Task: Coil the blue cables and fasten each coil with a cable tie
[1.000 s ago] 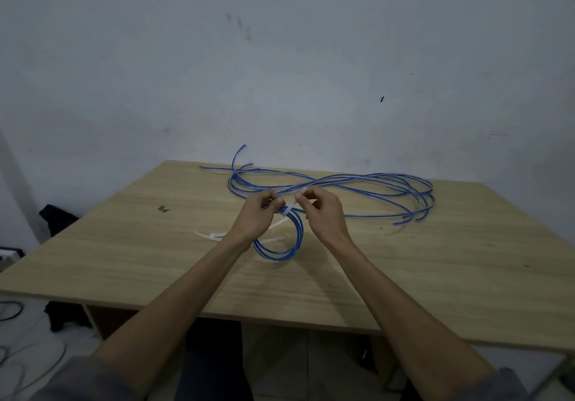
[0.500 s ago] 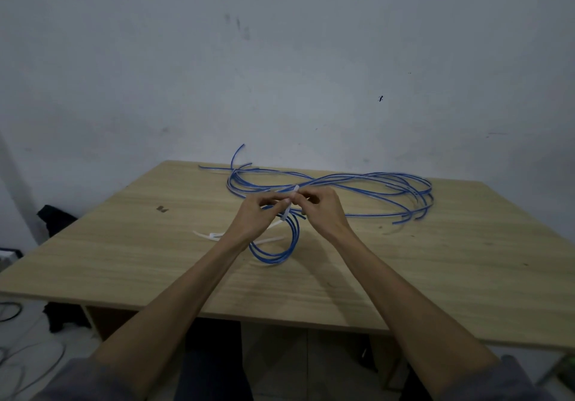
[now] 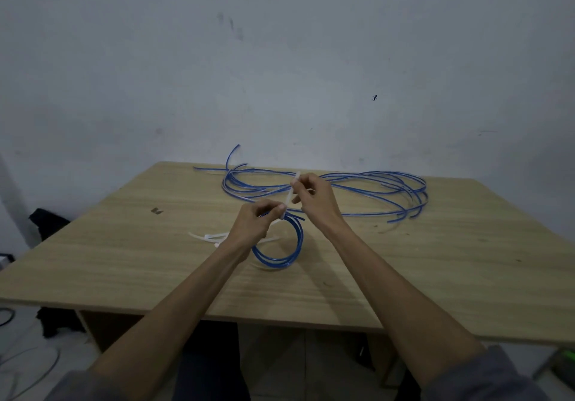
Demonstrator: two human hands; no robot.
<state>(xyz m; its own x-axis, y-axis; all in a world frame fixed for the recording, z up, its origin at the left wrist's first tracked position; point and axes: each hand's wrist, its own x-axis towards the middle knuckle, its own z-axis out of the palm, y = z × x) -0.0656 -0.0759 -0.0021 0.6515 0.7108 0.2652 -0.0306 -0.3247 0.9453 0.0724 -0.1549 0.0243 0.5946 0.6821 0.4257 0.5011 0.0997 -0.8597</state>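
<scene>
Bare table (image 3: 435, 276) right of the hands — loose blue cables (image 3: 373, 183) sprawl behind.

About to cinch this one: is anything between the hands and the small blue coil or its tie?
Nothing visible. The left hand pinches the small blue cable coil at its top, and the right hand holds the white plastic cable tie.

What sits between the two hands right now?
In the head view, a white plastic cable tie spans from left hand up to right hand, above the small blue cable coil.
</scene>
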